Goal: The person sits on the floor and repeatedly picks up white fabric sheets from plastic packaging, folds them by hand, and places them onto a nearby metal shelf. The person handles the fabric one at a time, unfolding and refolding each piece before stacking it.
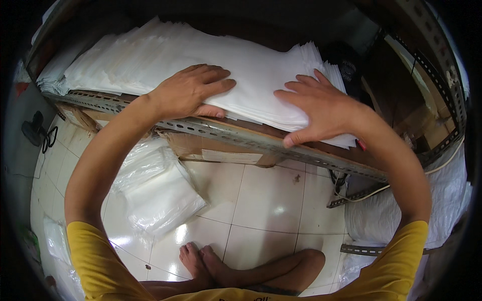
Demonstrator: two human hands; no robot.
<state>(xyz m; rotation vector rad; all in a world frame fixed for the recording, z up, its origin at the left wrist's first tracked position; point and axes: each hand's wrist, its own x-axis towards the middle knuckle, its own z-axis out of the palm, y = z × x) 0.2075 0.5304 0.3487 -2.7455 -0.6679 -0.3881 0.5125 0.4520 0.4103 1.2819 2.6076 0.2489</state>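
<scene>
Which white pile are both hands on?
The long sheet stack on the metal shelf: left hand and right hand both rest on it. The plastic-wrapped packs on the floor and the white bundle at right are untouched.

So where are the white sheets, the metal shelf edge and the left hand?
White sheets (256,72): head view, upper surface.
Metal shelf edge (228,135): head view, perforated front.
Left hand (188,93): head view, its back.

Head-worn fisheye view, looking down and ahead, near both hands (193,91) (322,108)
</scene>
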